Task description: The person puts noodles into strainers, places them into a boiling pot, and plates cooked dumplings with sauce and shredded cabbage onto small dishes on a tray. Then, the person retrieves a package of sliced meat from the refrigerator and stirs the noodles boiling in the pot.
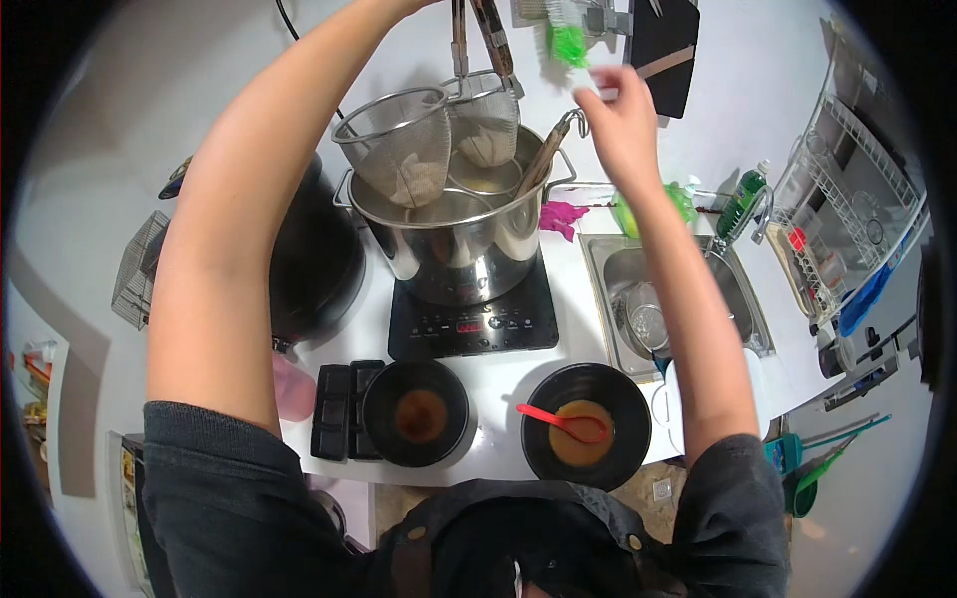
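My left arm reaches up to the top edge, where only a sliver of my left hand point(411, 4) shows; its fingers are hidden. Close by, the handles of two mesh strainers point(404, 130) point(486, 125) run out of view. These strainers hold pale noodle-like food above a steel pot point(454, 244). A third strainer's wooden handle point(546, 157) leans on the pot's right rim. My right hand point(623, 115) is raised near that handle's hooked end and below a green-bristled brush point(568, 45). It is slightly blurred, with thumb and fingers apart and nothing clearly held.
The pot stands on an induction cooker point(474, 329). In front are a black bowl point(454, 389) with brown liquid and another point(638, 439) with a red spoon point(578, 427). Black containers point(334, 409) sit left. A sink point(738, 299) and dish rack point(867, 169) are right.
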